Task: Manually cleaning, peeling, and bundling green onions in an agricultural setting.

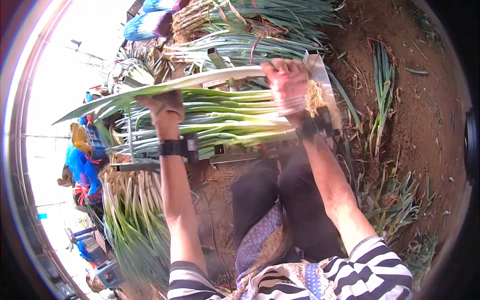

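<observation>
A long green onion [210, 77] is stretched sideways between my hands, its white end to the right and its leaves trailing left. My right hand [287, 82] is closed around the white end. Around the leafy part, my left hand [162, 106] appears closed, though its fingers are partly hidden. Below the held onion, several green onions [240, 117] lie side by side in a metal frame [317, 70], leaves to the left. Their roots [315, 97] show by the frame's right end, partly behind my right hand and wrist.
Large heaps of green onions [260, 45] lie beyond the frame, and another bundle [135, 200] lies at the left. Blue net bags [147, 25] sit at the far left. On the soil [410, 130] to the right are a tied bundle [382, 85] and loose leaves [400, 200].
</observation>
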Available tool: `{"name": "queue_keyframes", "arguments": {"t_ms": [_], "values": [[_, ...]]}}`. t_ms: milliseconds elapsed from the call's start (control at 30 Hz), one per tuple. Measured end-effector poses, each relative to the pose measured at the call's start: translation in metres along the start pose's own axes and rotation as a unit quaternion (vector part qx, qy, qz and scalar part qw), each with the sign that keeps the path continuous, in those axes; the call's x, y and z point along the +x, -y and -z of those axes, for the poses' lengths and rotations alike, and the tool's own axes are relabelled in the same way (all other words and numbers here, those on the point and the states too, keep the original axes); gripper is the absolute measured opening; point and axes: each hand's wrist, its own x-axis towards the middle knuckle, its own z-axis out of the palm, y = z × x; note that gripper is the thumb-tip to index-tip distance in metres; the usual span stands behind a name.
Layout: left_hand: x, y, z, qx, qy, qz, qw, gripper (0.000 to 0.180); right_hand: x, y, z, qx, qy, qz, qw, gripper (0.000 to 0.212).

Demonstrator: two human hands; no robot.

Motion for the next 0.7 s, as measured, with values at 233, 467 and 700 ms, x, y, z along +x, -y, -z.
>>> {"name": "queue_keyframes", "arguments": {"t_ms": [233,467,700], "values": [[0.033,0.090,0.040,0.061,-0.049,0.095,0.992,0.087,-0.035,-0.017,-0.054,0.004,0.112,-0.025,0.993,0.034],[0.049,0.104,0.061,0.690,0.328,-0.253,0.594,0.070,-0.040,-0.041,-0.100,0.004,0.123,-0.053,0.991,0.027],[0.053,0.119,0.025,0.918,0.267,0.044,0.290,0.049,-0.067,-0.068,-0.135,0.011,0.142,-0.049,0.989,0.030]]}}
